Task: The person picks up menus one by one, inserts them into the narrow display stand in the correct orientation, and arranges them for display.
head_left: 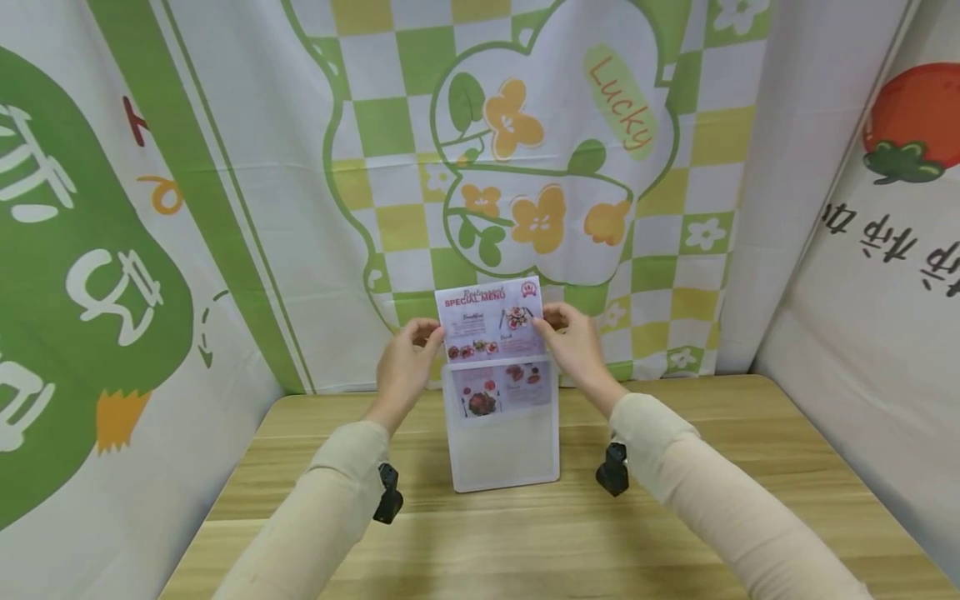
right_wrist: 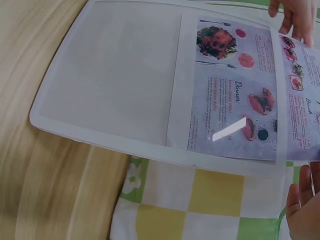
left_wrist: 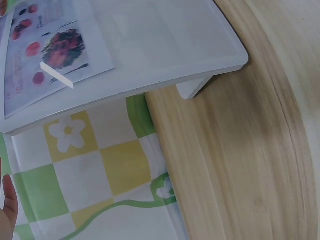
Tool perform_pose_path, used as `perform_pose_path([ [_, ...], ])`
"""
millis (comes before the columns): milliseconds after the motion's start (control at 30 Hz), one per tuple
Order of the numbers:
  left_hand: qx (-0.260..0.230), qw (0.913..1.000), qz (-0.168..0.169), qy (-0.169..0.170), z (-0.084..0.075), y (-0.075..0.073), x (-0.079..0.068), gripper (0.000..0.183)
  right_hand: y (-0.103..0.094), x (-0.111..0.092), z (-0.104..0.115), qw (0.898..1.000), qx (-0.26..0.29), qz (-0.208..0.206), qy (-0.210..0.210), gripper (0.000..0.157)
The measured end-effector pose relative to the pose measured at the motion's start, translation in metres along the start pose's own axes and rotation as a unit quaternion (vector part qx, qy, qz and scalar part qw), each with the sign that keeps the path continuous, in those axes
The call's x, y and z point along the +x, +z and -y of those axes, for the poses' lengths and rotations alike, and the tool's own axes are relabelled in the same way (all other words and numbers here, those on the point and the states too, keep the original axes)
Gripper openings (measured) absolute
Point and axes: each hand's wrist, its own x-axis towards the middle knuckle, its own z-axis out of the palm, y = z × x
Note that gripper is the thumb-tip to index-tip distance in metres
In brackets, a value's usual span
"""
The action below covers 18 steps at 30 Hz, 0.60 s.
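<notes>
A printed menu sheet (head_left: 491,325), headed "Special Menu", stands with its lower half inside a white-framed clear sign holder (head_left: 504,454). Its upper half sticks out above the holder's top edge. My left hand (head_left: 408,360) pinches the sheet's left edge, and my right hand (head_left: 573,343) pinches the right edge, both just above the frame. Seen from the right wrist, the lower part of the sheet (right_wrist: 225,95) lies behind the clear panel, with bare panel below it. The left wrist view shows a short foot (left_wrist: 192,87) behind the holder, resting on the table.
The holder stands on a wood-grain table (head_left: 330,533) close to its back edge. A checkered green and yellow cloth (head_left: 405,133) hangs right behind it. Printed cloth walls rise on the left and right. A black wrist device (head_left: 613,469) hangs under each sleeve.
</notes>
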Motion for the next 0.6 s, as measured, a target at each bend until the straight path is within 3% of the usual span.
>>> perform_pose_path([
  [300,-0.017,0.9998,-0.003,0.008,-0.0086,0.0003,0.0023,0.030,0.0013,-0.0066,-0.0100,1.000,0.001,0.005,-0.006,0.022],
  [600,-0.016,0.9999,0.002,0.004,-0.0083,0.0043,-0.0027,0.029,-0.0045,-0.0019,-0.0025,1.000,0.021,-0.003,-0.001,0.025],
])
